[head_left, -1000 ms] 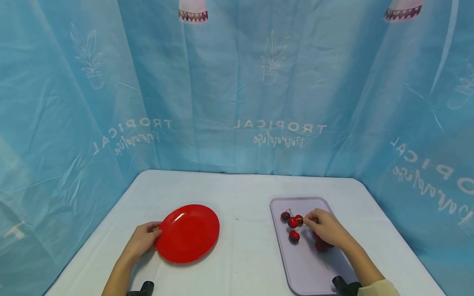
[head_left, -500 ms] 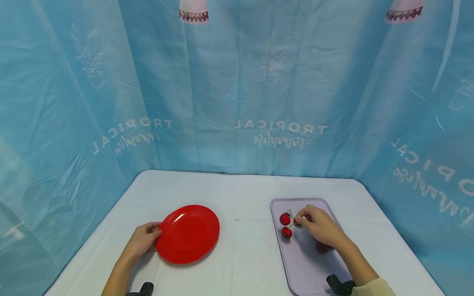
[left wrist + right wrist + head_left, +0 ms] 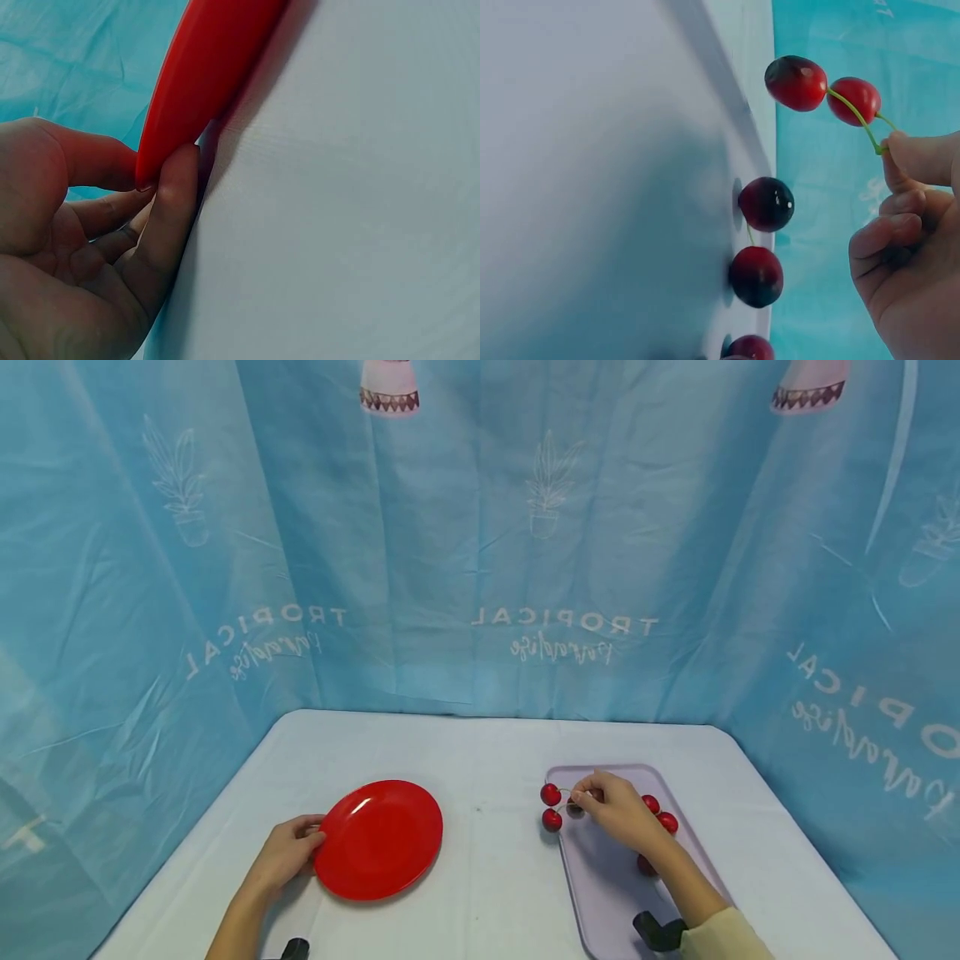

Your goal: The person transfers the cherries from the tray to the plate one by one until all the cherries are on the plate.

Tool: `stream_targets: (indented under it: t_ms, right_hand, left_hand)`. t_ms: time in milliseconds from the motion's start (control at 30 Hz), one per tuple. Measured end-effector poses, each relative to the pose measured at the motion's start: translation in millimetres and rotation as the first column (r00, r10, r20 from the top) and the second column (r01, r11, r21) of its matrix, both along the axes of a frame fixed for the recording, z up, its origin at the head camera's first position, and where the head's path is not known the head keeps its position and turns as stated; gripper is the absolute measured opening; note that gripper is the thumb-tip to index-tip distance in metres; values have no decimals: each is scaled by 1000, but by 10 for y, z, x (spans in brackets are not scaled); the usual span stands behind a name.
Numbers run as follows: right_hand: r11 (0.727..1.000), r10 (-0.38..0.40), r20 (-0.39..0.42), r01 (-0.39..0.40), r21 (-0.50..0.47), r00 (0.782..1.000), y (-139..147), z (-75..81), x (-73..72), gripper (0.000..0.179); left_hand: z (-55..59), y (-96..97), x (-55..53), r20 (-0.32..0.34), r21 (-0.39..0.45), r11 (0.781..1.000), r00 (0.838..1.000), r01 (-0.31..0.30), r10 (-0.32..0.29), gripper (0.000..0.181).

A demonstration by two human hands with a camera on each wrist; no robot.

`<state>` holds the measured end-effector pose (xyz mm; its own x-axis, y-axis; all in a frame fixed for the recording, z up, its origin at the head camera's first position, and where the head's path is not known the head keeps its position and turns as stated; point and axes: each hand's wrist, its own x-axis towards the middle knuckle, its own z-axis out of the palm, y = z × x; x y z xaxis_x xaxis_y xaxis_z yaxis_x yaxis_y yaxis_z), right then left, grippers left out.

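My left hand (image 3: 283, 854) pinches the near-left rim of a glossy red plate (image 3: 378, 841). In the left wrist view the thumb lies on the upper side of the plate (image 3: 202, 75) and a finger is beneath its rim. My right hand (image 3: 618, 810) is over the left part of a pale lilac tray (image 3: 600, 902), with thumb and finger pinching green stems. From these hang two red cherries (image 3: 796, 82), held off the tray. A darker cherry (image 3: 575, 807) shows beside the fingertips. Further cherries (image 3: 667, 822) lie on the tray, partly hidden by the right arm.
White cloth covers the table (image 3: 480, 860), with the plate at left and the tray at right. A blue printed curtain (image 3: 480, 568) encloses the back and sides. A black wrist device (image 3: 660, 932) sits at the right sleeve, above the tray.
My right hand has moved left across the tray, drawing the two cherries by their stems to its left edge. Cherries formerly behind the hand now show. The left hand and plate stay put.
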<state>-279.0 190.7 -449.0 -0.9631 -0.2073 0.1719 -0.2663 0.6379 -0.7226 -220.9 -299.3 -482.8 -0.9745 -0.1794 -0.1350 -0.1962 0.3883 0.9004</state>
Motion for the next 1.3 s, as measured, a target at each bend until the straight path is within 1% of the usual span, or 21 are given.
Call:
stream_targets:
  t_ms: [233, 367, 500, 733, 900, 1033, 1300]
  right_hand:
    - [1000, -2, 7, 2, -11, 1000, -148, 42, -47, 4]
    - [1000, 11, -21, -11, -6, 1000, -228, 52, -79, 4]
    - [1000, 27, -43, -28, -4, 999, -291, 20, -99, 5]
    - [998, 61, -74, -60, 17, 995, -437, -50, -99, 4]
    - [995, 97, -100, -93, 44, 990, -566, -36, -98, 3]
    - [992, 119, -105, -113, 62, 987, -639, -38, -86, 4]
    - [990, 126, -101, -119, 76, 987, -682, -74, -61, 4]
  left_hand:
    - [-4, 7, -16, 29, -9, 1000, 999, -18, 18, 44]
    - [-7, 3, -15, 33, -21, 1000, 999, -17, 18, 45]
    - [-10, 3, -16, 40, -26, 999, 999, -24, 25, 45]
    - [-19, 9, -25, 53, -25, 999, 998, -24, 26, 45]
    - [-33, 1, -35, 59, -23, 999, 998, -31, 32, 45]
    - [-36, -4, -29, 69, -25, 999, 997, -43, 45, 45]
    - [-33, 20, -42, 73, -26, 999, 996, -41, 42, 45]
